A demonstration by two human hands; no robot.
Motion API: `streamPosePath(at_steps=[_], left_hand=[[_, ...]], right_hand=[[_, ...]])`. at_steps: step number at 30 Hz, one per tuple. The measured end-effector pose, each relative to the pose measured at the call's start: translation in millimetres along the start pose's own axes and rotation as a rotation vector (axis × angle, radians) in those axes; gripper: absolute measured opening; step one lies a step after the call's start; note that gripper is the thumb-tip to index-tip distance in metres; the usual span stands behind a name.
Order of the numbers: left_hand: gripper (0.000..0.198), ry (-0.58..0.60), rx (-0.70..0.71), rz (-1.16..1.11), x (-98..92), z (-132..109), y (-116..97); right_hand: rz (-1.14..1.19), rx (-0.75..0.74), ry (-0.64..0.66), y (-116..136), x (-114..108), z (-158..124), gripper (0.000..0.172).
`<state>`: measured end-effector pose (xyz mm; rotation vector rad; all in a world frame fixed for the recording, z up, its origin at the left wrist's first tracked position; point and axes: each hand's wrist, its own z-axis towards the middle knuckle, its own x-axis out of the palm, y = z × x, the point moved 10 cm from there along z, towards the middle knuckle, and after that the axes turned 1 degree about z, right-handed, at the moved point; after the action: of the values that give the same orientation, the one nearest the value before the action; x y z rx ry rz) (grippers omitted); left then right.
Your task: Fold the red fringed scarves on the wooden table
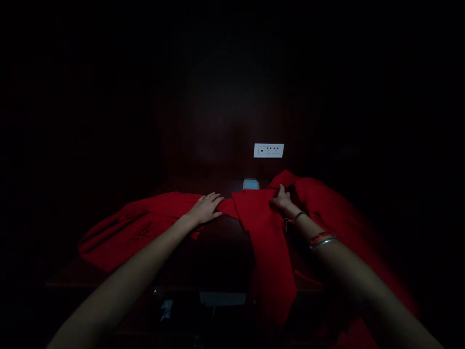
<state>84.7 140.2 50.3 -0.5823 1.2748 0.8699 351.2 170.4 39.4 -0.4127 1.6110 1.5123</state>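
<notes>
A large red cloth (267, 237) lies across a dark tabletop (221, 242), with a wide strip of it hanging over the front edge. Its left part (156, 206) is loosely folded, with a darker pattern on it. My left hand (205, 209) rests palm down on the narrow stretch of cloth near the middle, fingers spread. Over the right side of the strip is my right hand (282, 199), thumb and forefinger apart; its other fingers are partly hidden. Bangles and a thread circle my right wrist. More red cloth (327, 203) is heaped beyond that arm.
A white socket panel (269, 150) is on the dark wall behind the table. Below it, a small pale-blue box-like item (251, 184) sits at the back. Under the table edge are a pale flat surface (223, 298) and a crumpled whitish thing (166, 310). The surroundings are very dark.
</notes>
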Motion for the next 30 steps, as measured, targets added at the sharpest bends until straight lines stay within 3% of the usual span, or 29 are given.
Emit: streamPosePath(at_steps=[2, 4, 7, 10, 12, 14, 18, 20, 23, 26, 28, 30], left_hand=[[0.042, 0.084, 0.007, -0.079, 22.4, 6.0, -12.1], [0.034, 0.133, 0.026, -0.117, 32.0, 1.1, -13.9], [0.027, 0.217, 0.121, -0.166, 25.5, -16.1, -15.3], [0.027, 0.322, 0.053, -0.288, 12.8, -23.1, -10.3], [0.033, 0.244, -0.105, -0.322, 1.7, -12.6, -1.7], [0.041, 0.139, -0.255, -0.332, -0.5, 2.3, 2.8], [0.057, 0.174, -0.424, -0.455, 27.5, 29.4, -3.7], [0.054, 0.145, -0.438, -0.501, 24.8, 42.4, -5.2], [0.046, -0.087, -0.392, -0.566, -16.5, 63.0, 0.4], [0.042, -0.350, -0.374, -0.597, -57.1, 78.5, 11.6], [0.045, -0.314, -0.438, -0.549, -48.1, 88.4, 17.9], [0.052, -0.169, -0.510, -0.492, -15.8, 92.0, 20.7]], right_hand=[[0.049, 0.013, 0.013, -8.4, -2.0, 0.3, 0.076], [0.105, -0.028, -0.011, -7.7, -10.8, 1.9, 0.067], [0.075, -0.137, -0.040, 7.9, -25.3, 0.0, 0.068], [-0.103, -0.197, 0.141, 21.1, -8.1, -9.8, 0.075], [-0.175, -0.194, 0.252, 20.4, 9.2, -18.4, 0.076], [-0.172, -0.206, 0.254, 18.4, 17.4, -23.2, 0.077], [-0.020, -0.170, 0.165, 6.6, 11.4, -18.5, 0.071], [0.164, -0.112, 0.143, 0.3, 0.6, -12.6, 0.064], [0.437, -0.142, 0.041, 5.3, -26.9, -4.6, 0.055], [0.416, -0.203, -0.069, 13.1, -43.4, -0.3, 0.054], [0.213, -0.169, -0.056, 12.8, -33.0, 0.3, 0.057], [-0.022, -0.108, 0.034, 7.6, -10.9, -4.3, 0.065]])
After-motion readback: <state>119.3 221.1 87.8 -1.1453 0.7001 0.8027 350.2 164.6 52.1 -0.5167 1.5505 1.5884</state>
